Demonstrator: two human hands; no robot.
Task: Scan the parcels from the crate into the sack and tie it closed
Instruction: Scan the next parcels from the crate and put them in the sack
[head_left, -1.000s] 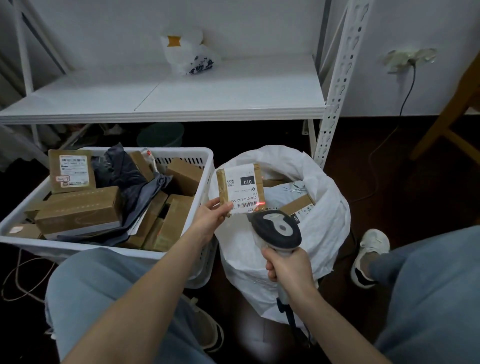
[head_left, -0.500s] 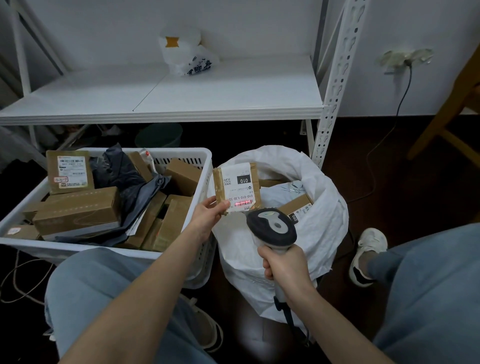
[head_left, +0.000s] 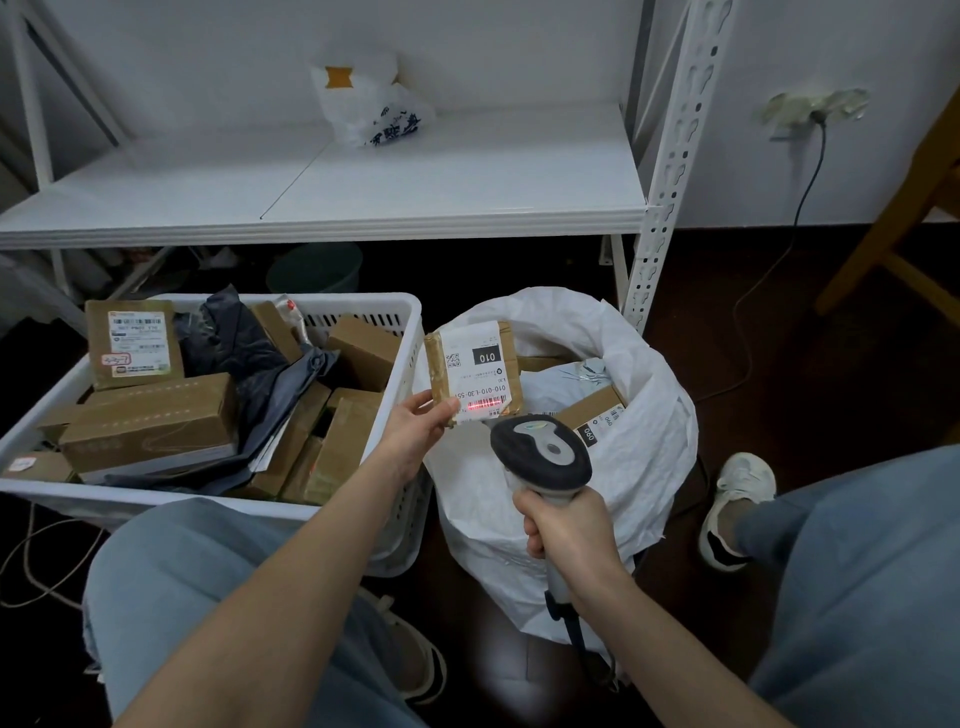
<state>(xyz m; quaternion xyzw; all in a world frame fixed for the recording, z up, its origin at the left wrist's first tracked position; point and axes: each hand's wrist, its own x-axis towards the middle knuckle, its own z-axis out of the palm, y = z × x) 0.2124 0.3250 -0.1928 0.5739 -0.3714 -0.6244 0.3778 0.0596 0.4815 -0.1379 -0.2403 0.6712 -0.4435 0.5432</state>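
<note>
Grey scanner (head_left: 540, 457), gripped by its handle in the right hand (head_left: 566, 530), casts red light on the barcode of a brown parcel (head_left: 475, 371) the left hand (head_left: 415, 431) pinches by one corner, label toward it, mid-frame above the open white sack (head_left: 649, 441), presumably to drop straight in.

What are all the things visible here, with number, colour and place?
white plastic crate: one, white, floor left
brown cardboard parcels: several, brown, in crate
dark grey plastic mailer: one, grey, among them
white woven sack: one, white, right of crate, open
small labelled brown parcel: one, brown, over sack mouth
grey-black handheld scanner: one, grey-black, below that parcel
white metal shelf: one, white, behind crate
white plastic bag: one, white, on shelf
left hand: one, holds small parcel
right hand: one, grips scanner handle
</note>
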